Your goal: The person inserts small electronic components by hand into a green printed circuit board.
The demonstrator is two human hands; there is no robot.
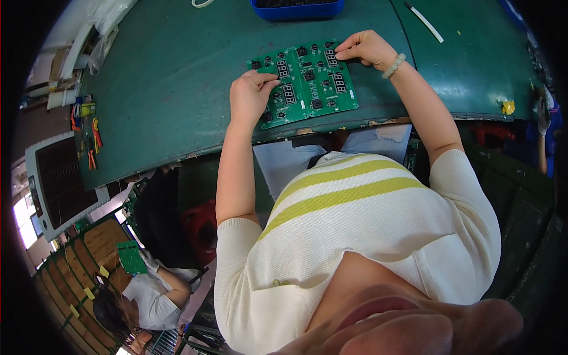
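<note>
A green circuit board (303,105) made of two joined panels lies flat near the front edge of the green table. It carries several black-framed digit displays and small black square parts. Over its left panel is my left hand (248,94), thumb and forefinger pinched together between the two left-hand displays. My right hand (371,51), with a beaded bracelet on the wrist, reaches to the upper right display, its thumb and forefinger closed at that display's right side. Anything small between the fingertips of either hand is too small to make out.
Beyond the board stands a blue bin (296,12) of small dark parts. A white pen (425,22) lies far right. Pliers and other hand tools (92,139) are at the table's left edge. Lower left, another person holds a green board (130,257); another person's arm shows far right.
</note>
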